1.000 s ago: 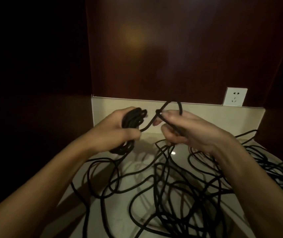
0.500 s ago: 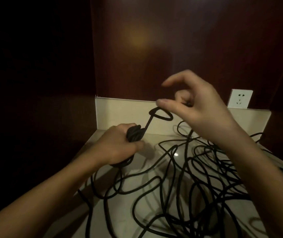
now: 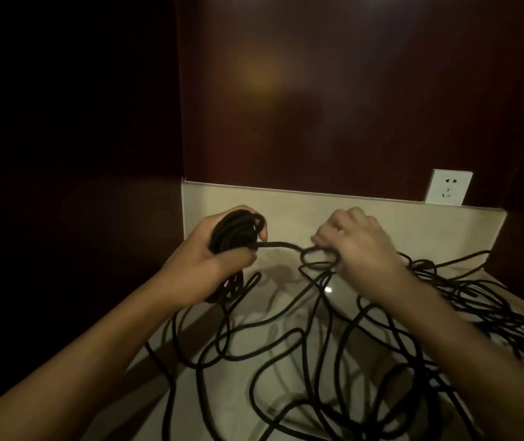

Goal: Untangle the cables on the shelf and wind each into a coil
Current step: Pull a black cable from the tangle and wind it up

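A black cable tangle point(image 3: 365, 338) sprawls in loose loops over the pale shelf top point(image 3: 241, 389). My left hand point(image 3: 219, 249) grips a wound coil of black cable point(image 3: 235, 232), held upright above the shelf's back left corner. A short taut stretch of cable runs from the coil rightward to my right hand point(image 3: 359, 246), whose curled fingers hold a small loop of the same cable just above the shelf. Strands hang from that loop down into the tangle.
A low cream backsplash point(image 3: 413, 224) runs along the back of the shelf. A white wall socket point(image 3: 448, 187) sits above it at the right. Dark wooden panels close in the back and left side. The tangle is densest at the right.
My right hand dropped from its raised position back to shelf level and now holds a cable loop close to the coil. My left hand lifted the coil slightly.
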A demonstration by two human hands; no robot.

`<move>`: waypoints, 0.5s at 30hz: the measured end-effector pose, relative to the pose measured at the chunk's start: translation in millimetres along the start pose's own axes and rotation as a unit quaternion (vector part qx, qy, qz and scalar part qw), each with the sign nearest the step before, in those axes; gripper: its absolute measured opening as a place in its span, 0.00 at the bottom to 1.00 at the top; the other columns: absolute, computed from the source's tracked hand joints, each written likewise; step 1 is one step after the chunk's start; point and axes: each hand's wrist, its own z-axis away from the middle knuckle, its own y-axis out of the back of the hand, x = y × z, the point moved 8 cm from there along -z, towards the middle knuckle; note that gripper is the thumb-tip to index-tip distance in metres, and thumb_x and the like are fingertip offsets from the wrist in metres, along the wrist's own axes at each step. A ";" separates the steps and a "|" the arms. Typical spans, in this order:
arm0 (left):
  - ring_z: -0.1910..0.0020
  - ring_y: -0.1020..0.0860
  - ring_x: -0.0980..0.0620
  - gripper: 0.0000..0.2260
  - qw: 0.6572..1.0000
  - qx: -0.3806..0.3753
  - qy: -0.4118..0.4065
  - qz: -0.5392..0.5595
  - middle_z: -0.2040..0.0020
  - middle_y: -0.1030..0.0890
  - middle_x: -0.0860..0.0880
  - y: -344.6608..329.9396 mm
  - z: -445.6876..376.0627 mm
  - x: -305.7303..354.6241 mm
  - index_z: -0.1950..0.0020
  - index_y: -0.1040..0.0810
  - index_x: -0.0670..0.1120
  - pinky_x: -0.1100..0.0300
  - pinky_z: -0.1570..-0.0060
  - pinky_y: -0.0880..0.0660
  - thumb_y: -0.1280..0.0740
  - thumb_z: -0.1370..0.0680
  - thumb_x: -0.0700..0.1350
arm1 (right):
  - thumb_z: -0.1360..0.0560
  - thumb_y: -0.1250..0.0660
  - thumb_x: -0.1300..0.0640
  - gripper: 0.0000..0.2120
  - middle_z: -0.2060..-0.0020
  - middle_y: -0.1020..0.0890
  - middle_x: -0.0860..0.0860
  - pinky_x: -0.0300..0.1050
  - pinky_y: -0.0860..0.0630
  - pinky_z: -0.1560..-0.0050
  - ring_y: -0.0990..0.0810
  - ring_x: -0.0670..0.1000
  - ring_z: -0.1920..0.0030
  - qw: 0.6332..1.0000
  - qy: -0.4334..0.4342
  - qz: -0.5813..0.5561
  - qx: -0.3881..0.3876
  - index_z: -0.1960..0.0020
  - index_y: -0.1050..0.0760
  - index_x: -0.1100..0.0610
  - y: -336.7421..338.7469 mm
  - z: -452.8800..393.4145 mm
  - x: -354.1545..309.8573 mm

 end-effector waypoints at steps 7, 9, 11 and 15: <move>0.68 0.26 0.53 0.20 0.947 0.167 0.204 0.184 0.66 0.25 0.50 16.5 5.8 -58.6 0.46 0.20 0.46 0.59 0.68 0.30 0.26 0.37 0.48 | 0.20 0.44 0.64 0.14 0.50 0.15 0.61 0.54 0.24 0.38 0.16 0.61 0.48 0.695 -0.172 -0.698 0.028 0.41 0.22 0.60 19.6 13.0 -31.8; 0.68 0.26 0.54 0.11 0.949 0.202 0.202 0.137 0.66 0.24 0.51 20.0 6.5 -55.4 0.51 0.21 0.47 0.61 0.70 0.29 0.26 0.30 0.48 | 0.21 0.42 0.51 0.15 0.44 0.16 0.51 0.50 0.27 0.33 0.19 0.50 0.40 0.753 -0.180 -0.632 -0.005 0.39 0.21 0.54 30.4 10.7 -44.3; 0.68 0.26 0.54 0.04 0.957 0.205 0.181 0.095 0.67 0.25 0.51 17.7 4.1 -46.3 0.56 0.22 0.47 0.61 0.68 0.30 0.30 0.23 0.44 | 0.25 0.41 0.38 0.23 0.39 0.21 0.39 0.37 0.28 0.38 0.26 0.33 0.38 0.826 -0.144 -0.542 0.063 0.34 0.26 0.46 50.8 14.4 -55.4; 0.57 0.22 0.51 0.02 0.956 0.213 0.189 0.064 0.59 0.21 0.48 13.1 -0.2 -43.4 0.54 0.20 0.51 0.54 0.56 0.28 0.29 0.22 0.48 | 0.20 0.39 0.48 0.14 0.37 0.24 0.45 0.47 0.27 0.34 0.25 0.44 0.35 0.760 -0.078 -0.522 0.379 0.37 0.30 0.52 113.3 33.4 -64.8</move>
